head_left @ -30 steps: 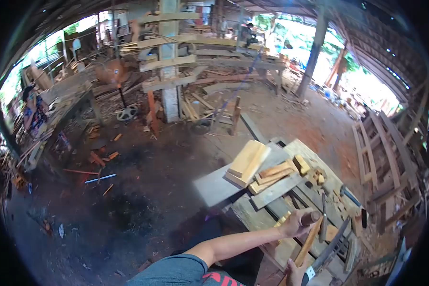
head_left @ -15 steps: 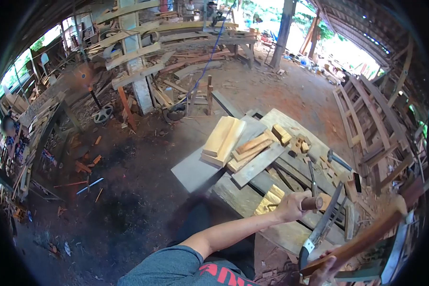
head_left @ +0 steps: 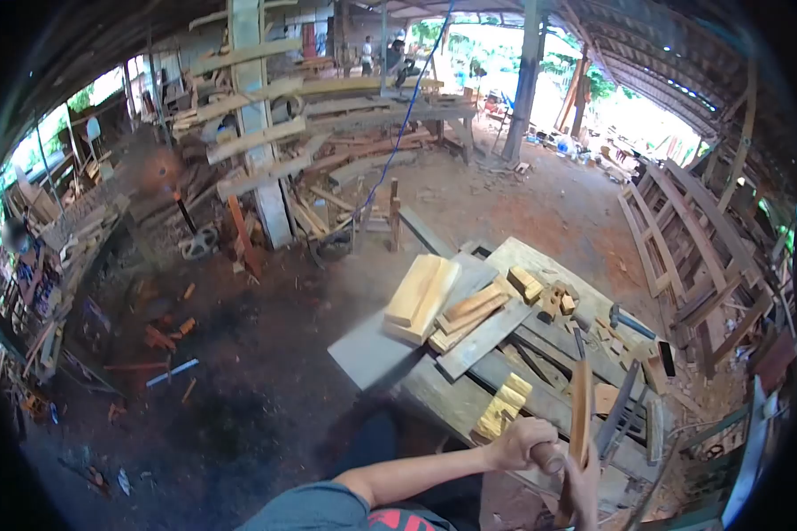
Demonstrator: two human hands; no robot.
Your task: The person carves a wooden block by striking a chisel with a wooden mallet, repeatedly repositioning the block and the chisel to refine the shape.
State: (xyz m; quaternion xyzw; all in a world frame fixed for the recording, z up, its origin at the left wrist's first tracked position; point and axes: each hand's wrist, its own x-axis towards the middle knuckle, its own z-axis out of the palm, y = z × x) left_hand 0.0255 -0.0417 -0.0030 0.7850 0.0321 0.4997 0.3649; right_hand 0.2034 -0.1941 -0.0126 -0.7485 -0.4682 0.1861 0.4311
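Note:
My left hand [head_left: 521, 444] is closed around a round brown wooden handle [head_left: 547, 457]. Its blunt end faces me and the rest of the tool is hidden. Close beside it, my right hand [head_left: 583, 491] grips a long, slightly curved piece of wood [head_left: 581, 411], which stands steeply over the near edge of the workbench [head_left: 452, 394]. Yellowish wood blocks [head_left: 505, 405] lie just beyond my left hand. To the right of the curved piece is the dark blade of a handsaw [head_left: 618, 407], its handle out of sight.
Thick boards [head_left: 423, 296] and a grey plank [head_left: 485, 338] lie across the bench. A hammer [head_left: 633, 322] rests near the far right edge. Long timber frames [head_left: 682, 239] lean at the right. A post [head_left: 261, 133] and stacked lumber stand behind; a person [head_left: 31, 265] is at far left.
The curved wood has swung from a slant at the lower right to nearly upright, closer to my left hand. Both hands have drawn together. The view has tilted up slightly.

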